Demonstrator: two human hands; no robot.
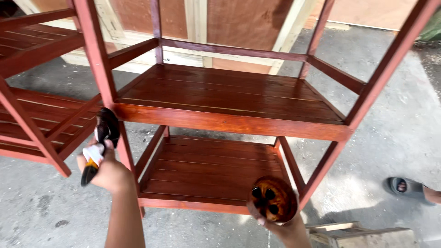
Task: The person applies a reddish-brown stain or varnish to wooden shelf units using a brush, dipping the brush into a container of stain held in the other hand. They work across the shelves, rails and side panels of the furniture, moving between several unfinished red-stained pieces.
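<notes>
Concrete floor [399, 138] runs grey under everything, with a wooden block [353, 234] at the bottom right. Nearest me, my right hand [285, 227] is wrapped around a stained brown cup [273, 199], held low in front of the bottom shelf [206, 172]. My left hand [108, 170] is closed on a brush [102, 140], its dark bristles up against the front left post [98, 64]. To work well, I judge I should keep the cup level and near the brush, and stroke along the grain. Beyond sits the glossy middle shelf [229, 92] of the red-brown rack [330, 160], then plywood panels [243, 23]. Someone's sandalled foot [404, 186] stands at right.
</notes>
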